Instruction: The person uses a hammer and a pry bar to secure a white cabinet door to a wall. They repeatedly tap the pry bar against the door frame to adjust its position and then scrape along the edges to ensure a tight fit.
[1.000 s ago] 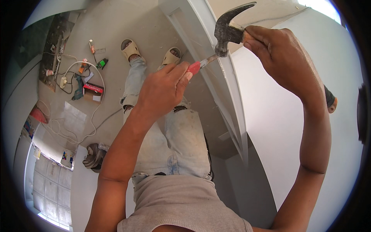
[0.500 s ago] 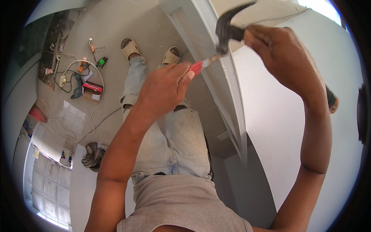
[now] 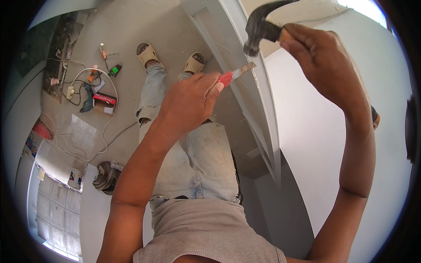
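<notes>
My left hand (image 3: 186,103) is closed around the red handle of a chisel (image 3: 225,79), whose flat blade points up and right. The blade's tip lies at the near edge of a pale door-like panel (image 3: 265,98); whether it touches cannot be told. Above it, my right hand (image 3: 322,65) grips a claw hammer (image 3: 258,31) by its handle. The hammer's dark head hangs a little above the chisel tip, apart from it, with the claw pointing up and right. My right hand and wrist hide most of the hammer handle; its end shows beyond the wrist.
On the floor at left lie a teal power drill (image 3: 87,100), a red open box (image 3: 105,101), a screwdriver (image 3: 103,51), a green-and-black item (image 3: 115,70) and a looping white cable (image 3: 116,90). Dark shoes (image 3: 104,177) sit nearer. A large white surface (image 3: 298,131) stands at right.
The hammer head has lifted off the chisel's end, up and slightly right, baring the blade tip. My left hand and the chisel have shifted slightly right.
</notes>
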Demonstrator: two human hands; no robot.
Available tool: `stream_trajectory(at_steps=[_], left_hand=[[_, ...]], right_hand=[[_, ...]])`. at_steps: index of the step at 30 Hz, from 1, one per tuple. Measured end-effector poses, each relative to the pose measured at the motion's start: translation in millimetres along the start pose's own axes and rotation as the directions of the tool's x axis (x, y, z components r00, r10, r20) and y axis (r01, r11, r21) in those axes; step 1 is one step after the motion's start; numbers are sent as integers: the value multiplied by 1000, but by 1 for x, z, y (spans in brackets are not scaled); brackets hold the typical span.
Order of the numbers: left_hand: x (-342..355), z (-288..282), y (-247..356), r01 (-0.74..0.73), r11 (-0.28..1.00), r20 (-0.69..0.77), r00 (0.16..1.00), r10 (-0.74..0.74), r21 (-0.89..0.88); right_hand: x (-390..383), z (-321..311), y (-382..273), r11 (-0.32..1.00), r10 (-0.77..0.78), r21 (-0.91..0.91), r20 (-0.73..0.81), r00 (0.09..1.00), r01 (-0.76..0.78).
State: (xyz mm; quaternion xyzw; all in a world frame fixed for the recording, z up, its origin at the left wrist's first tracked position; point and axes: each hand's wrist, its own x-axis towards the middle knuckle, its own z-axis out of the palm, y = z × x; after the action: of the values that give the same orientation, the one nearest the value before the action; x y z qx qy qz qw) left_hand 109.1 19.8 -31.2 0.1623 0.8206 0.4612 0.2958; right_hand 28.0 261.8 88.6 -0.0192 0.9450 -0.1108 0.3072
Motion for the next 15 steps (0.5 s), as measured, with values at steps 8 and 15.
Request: stream_trajectory(at_steps=[8, 15], left_hand=[[-4, 8, -3, -62, 995, -36, 997, 65, 74], [-9, 8, 4, -17, 991, 5, 1000, 16, 131]], right_hand=[[-8, -2, -3, 997, 78, 13, -69, 995, -77], [-12, 2, 2, 995, 104, 6, -10, 994, -104]])
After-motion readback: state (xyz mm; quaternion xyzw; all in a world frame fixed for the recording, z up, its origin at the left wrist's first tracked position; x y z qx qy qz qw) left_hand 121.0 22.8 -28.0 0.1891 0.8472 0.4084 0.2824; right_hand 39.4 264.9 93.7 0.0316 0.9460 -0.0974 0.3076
